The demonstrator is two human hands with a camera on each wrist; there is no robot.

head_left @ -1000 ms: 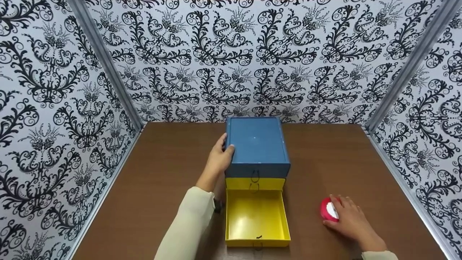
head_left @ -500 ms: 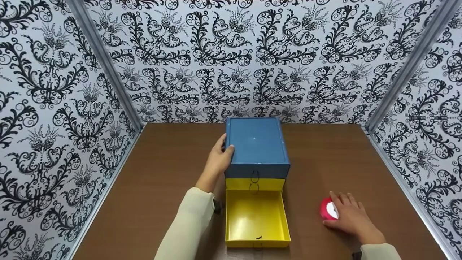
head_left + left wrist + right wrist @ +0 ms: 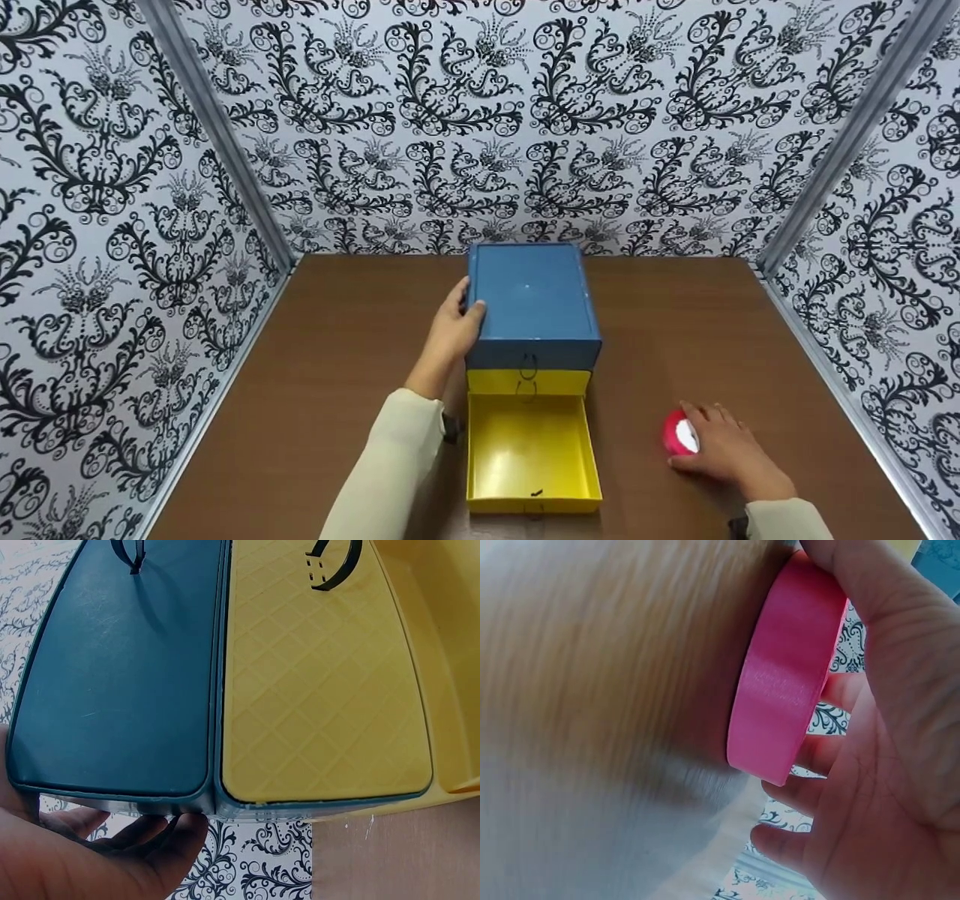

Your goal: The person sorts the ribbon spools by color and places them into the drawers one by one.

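Observation:
A small drawer unit [image 3: 532, 292] with a blue top stands in mid-table. Its blue drawer front [image 3: 120, 675] and the yellow drawer front [image 3: 322, 690] below it are closed, each with a black loop handle. The lowest yellow drawer [image 3: 525, 442] is pulled out and shows a bare floor. My left hand [image 3: 456, 330] holds the unit's left side, thumb at the top edge, fingers along the side. To the right, my right hand [image 3: 731, 452] grips a roll of pink ribbon [image 3: 787, 667] with a white centre, thumb and fingers around its rim; it is at the tabletop.
The brown wooden table [image 3: 360, 322] is enclosed by walls [image 3: 480, 112] papered in a black-and-white scroll pattern. Grey metal posts [image 3: 217, 135] mark the corners. The pulled-out drawer lies between the forearms.
My right hand's fingers first spread a little, then draw in around the ribbon roll, which stays nearly in place. The left hand and the drawers have not visibly moved.

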